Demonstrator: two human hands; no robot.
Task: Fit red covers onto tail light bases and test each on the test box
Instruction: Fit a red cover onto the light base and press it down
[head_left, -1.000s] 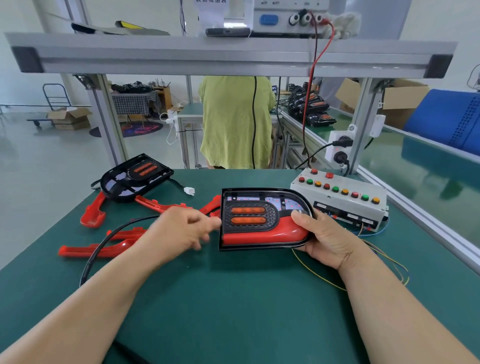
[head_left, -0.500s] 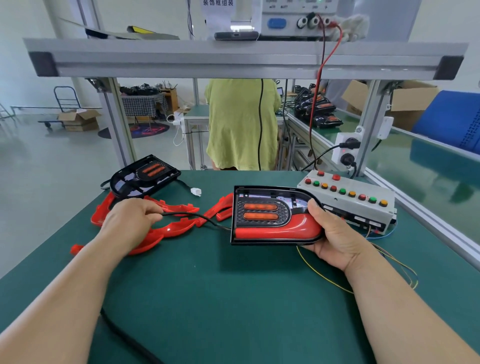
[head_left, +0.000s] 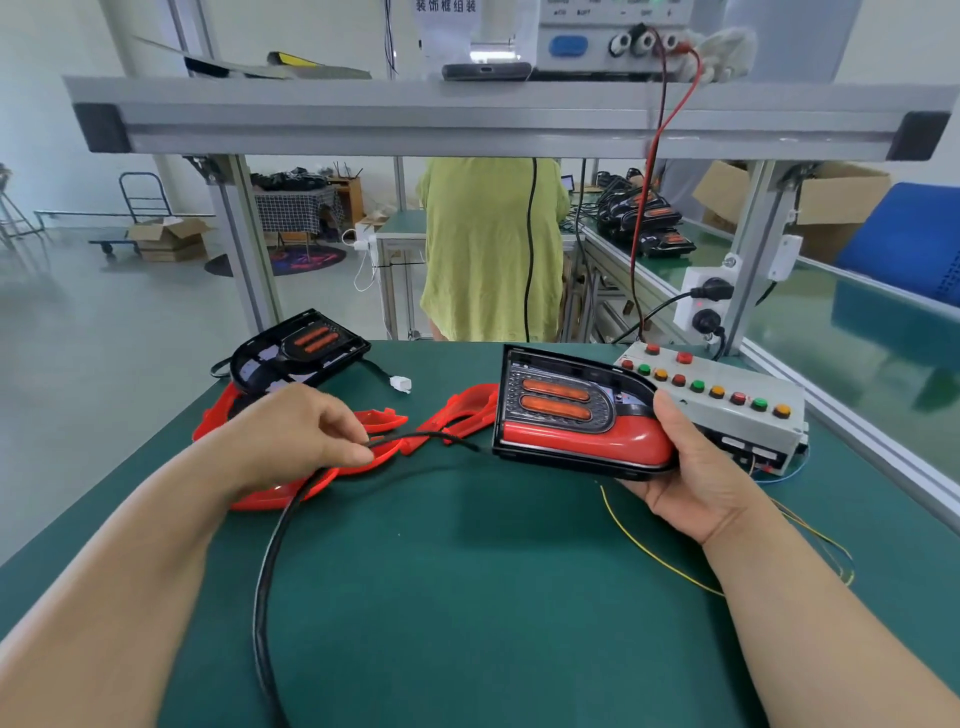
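Observation:
My right hand (head_left: 691, 478) grips the right end of a tail light (head_left: 566, 415), a black base with two orange bars and a red cover fitted along its lower edge, held tilted above the green table. My left hand (head_left: 306, 436) pinches that light's black cable (head_left: 275, 561), which loops down toward the near table edge. Several loose red covers (head_left: 457, 410) lie under and beside my left hand. A second black base (head_left: 301, 348) without a cover rests at the back left, its white connector (head_left: 401, 384) beside it. The grey test box (head_left: 727, 405) with coloured buttons sits right of the held light.
An aluminium shelf (head_left: 498, 124) spans overhead with a power supply (head_left: 597, 36) and red lead. A socket strip (head_left: 701, 301) hangs on the right post. Thin yellow wires (head_left: 649, 551) trail from the test box. A person in a green top (head_left: 493, 249) stands behind the table.
My left hand left the light's left edge, went to the red covers and took hold of the black cable. My right hand lifted and tilted the light.

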